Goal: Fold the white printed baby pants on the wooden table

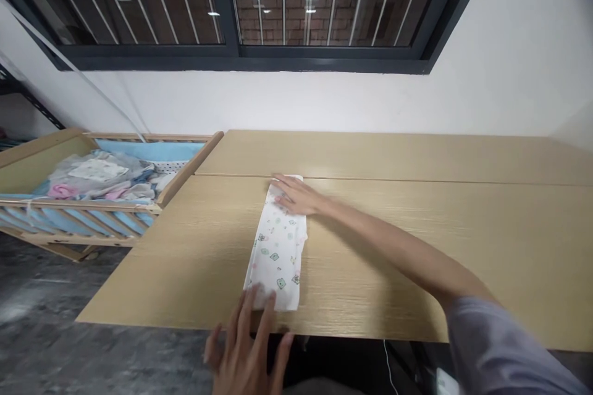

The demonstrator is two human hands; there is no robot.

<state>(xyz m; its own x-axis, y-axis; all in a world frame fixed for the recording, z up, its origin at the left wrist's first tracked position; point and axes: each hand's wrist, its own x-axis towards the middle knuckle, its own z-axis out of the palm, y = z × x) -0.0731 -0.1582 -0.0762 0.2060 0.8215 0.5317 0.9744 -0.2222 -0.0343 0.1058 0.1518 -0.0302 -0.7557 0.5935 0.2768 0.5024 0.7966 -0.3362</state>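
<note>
On table [407, 160]: folded cloth [277, 253], R hand [296, 194] far end, L hand [243, 349] near end.

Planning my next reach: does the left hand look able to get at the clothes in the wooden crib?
Probably, with a lean: the pastel clothes heap lies uncovered in the pale wooden crib, and only its wooden side rail blocks the left hand.

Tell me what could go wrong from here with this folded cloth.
The near end of the folded white printed cloth lies close to the front edge of the wood-grain table, so it might slide off. The right hand presses only the far end and the left hand sits at the near end, so the narrow fold could loosen if either lifts.
</note>
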